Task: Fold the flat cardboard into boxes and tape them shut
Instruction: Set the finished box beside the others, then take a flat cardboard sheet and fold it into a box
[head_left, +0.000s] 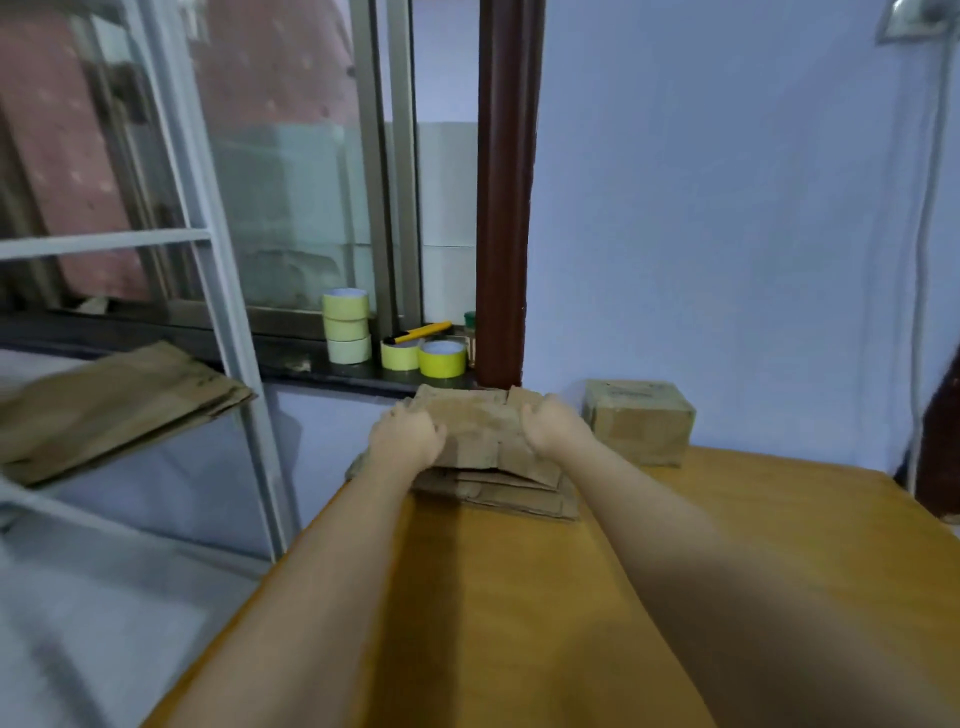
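On the wooden table (675, 545) — flat cardboard (483, 431), gripped by both hands.

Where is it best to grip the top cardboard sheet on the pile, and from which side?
Grip the top sheet by its left and right edges, one hand per side, as the left hand and right hand do now. It lies flat and wide on the pile, so only its edges offer purchase.
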